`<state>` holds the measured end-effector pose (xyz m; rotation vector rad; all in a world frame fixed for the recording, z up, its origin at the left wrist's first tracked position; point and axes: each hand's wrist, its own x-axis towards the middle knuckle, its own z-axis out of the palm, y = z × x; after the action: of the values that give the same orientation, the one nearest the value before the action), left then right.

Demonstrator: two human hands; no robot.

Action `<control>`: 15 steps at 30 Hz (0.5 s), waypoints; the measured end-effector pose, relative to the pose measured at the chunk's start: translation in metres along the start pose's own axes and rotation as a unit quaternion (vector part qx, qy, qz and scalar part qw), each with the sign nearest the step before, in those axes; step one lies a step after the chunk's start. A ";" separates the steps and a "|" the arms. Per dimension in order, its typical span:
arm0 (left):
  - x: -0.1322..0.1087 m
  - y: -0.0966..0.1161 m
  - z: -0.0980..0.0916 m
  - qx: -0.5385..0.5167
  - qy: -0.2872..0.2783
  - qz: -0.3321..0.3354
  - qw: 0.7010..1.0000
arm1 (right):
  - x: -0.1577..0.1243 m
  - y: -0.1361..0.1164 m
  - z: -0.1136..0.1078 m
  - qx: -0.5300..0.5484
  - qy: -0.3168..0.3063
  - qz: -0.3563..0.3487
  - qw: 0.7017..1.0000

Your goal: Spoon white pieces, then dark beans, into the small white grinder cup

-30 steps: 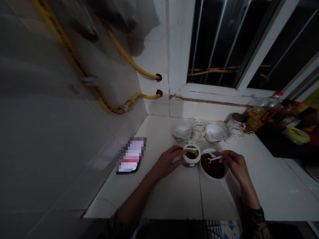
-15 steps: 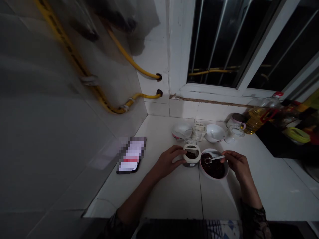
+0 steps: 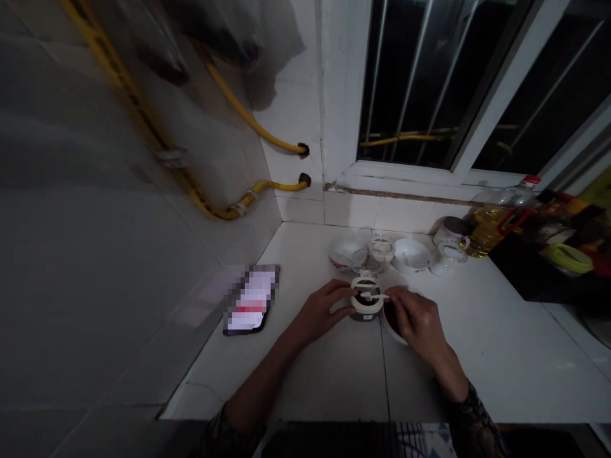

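Note:
My left hand grips the left side of a small clear jar with a white rim, its fingers and thumb around the edge. Between the fingers of my right hand is a small white spoon, its bowl end over the mouth of the jar. Dark contents show inside the jar. A bowl of dark red-brown food stands just right of the jar, mostly covered by my right hand. The jar's clear lid is tipped back behind it.
Two white bowls and a white-rimmed jar stand behind. A glass jar and an oil bottle are at the right, beside a dark rack of seasonings. A phone lies left, near the tiled wall.
My right hand has moved left with the spoon, from above the bowl of dark food to over the jar. My left hand has stayed on the jar.

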<state>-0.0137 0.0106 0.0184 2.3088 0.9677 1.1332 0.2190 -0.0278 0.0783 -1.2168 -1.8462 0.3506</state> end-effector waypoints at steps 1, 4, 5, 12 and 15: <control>0.000 0.000 0.000 0.001 0.000 0.000 1.000 | -0.001 0.000 -0.002 -0.008 -0.001 -0.008 1.000; 0.000 0.000 0.000 0.008 -0.002 0.006 1.000 | -0.003 0.008 -0.018 -0.009 0.058 0.055 0.997; 0.000 0.000 0.000 0.010 -0.002 0.008 1.000 | -0.003 0.012 -0.025 -0.007 0.086 0.088 0.992; 0.000 0.000 -0.001 0.012 0.005 0.023 1.000 | -0.004 0.046 -0.042 0.000 0.009 0.205 0.979; 0.000 0.001 -0.001 0.012 0.005 0.020 1.000 | -0.006 0.049 -0.032 0.016 -0.036 0.234 0.971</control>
<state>-0.0138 0.0104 0.0192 2.3536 0.9469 1.1569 0.2740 -0.0162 0.0627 -1.6316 -1.5894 0.6888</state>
